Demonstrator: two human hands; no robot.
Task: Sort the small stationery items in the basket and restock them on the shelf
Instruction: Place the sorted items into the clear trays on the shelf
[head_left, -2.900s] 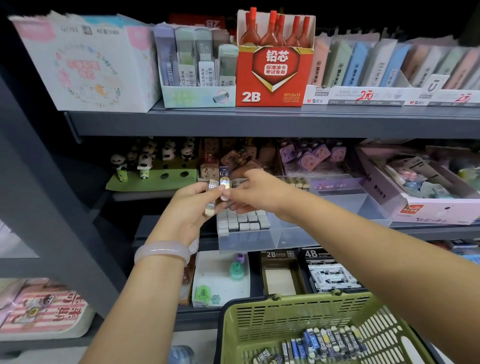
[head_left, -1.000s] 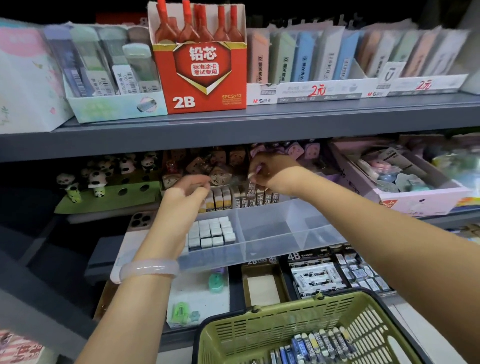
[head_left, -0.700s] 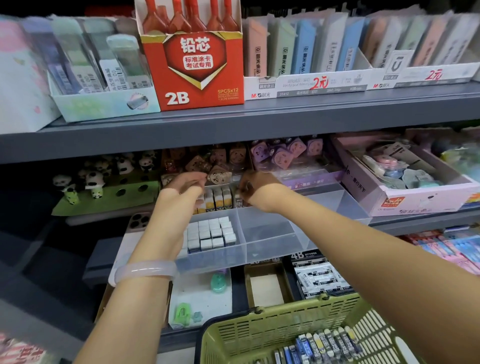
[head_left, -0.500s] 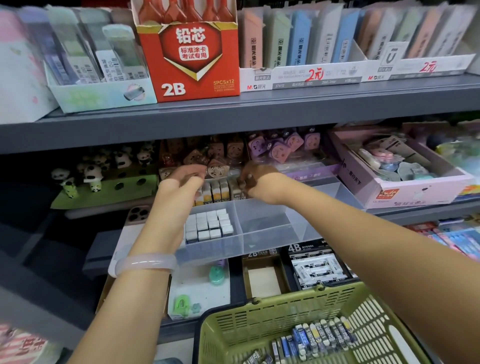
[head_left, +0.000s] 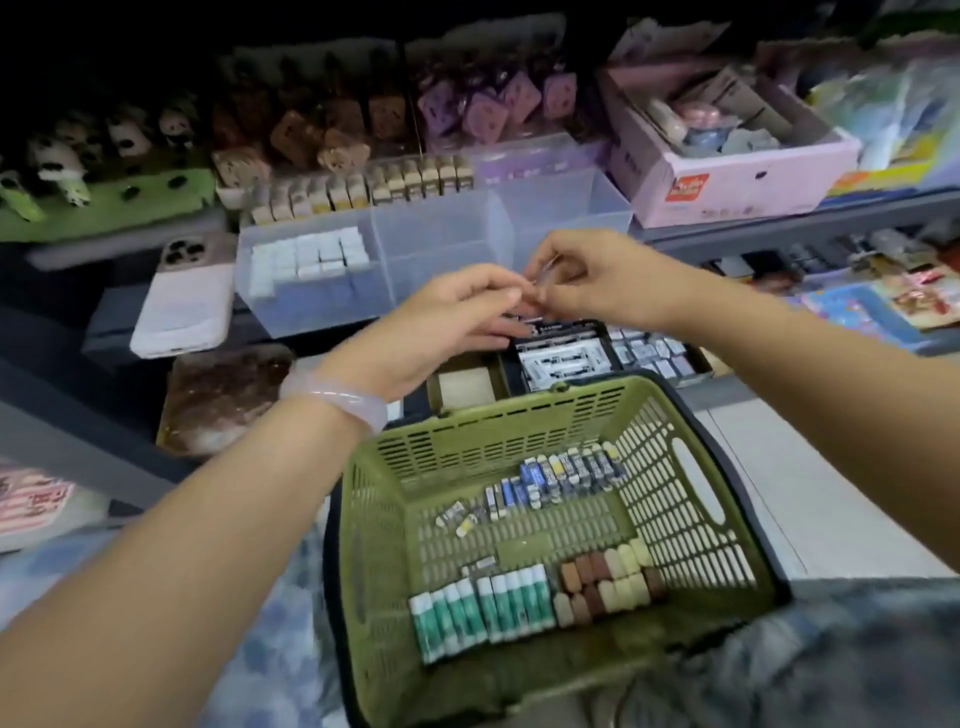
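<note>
Hands meeting above green basket (head_left: 395, 499), left hand (head_left: 447, 322), right hand (head_left: 592, 275) pinching clear scrap (head_left: 543, 273)

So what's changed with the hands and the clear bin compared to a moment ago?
Both hands have pulled back from the row of small erasers at the back of the clear bin. They now meet in front of it, above the green basket; the left hand and right hand pinch something small and blurred between them. The white erasers in the bin's left compartment and the basket's contents look unchanged.
</note>
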